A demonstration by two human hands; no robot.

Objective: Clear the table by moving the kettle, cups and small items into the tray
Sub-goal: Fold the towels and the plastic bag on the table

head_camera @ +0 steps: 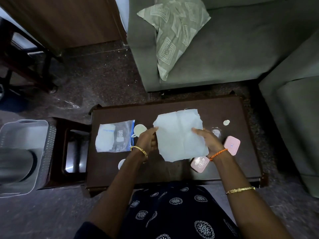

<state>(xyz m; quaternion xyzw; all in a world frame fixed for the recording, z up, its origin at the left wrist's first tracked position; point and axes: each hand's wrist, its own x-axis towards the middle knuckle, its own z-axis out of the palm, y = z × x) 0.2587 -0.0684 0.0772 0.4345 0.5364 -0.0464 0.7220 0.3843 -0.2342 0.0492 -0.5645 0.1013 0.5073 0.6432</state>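
Paper sheet [179, 135] pinched btwn my left hand [148, 140] & right hand [208, 140] over table [241, 107] mid; next, prob fold it, carry to tray [25, 125] off left edge.

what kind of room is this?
Most likely a home living room: a grey sofa with a patterned cushion sits behind a low dark coffee table, and the floor is dark speckled stone.

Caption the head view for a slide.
Both hands, left hand and right hand, hold a white paper sheet above the dark table.
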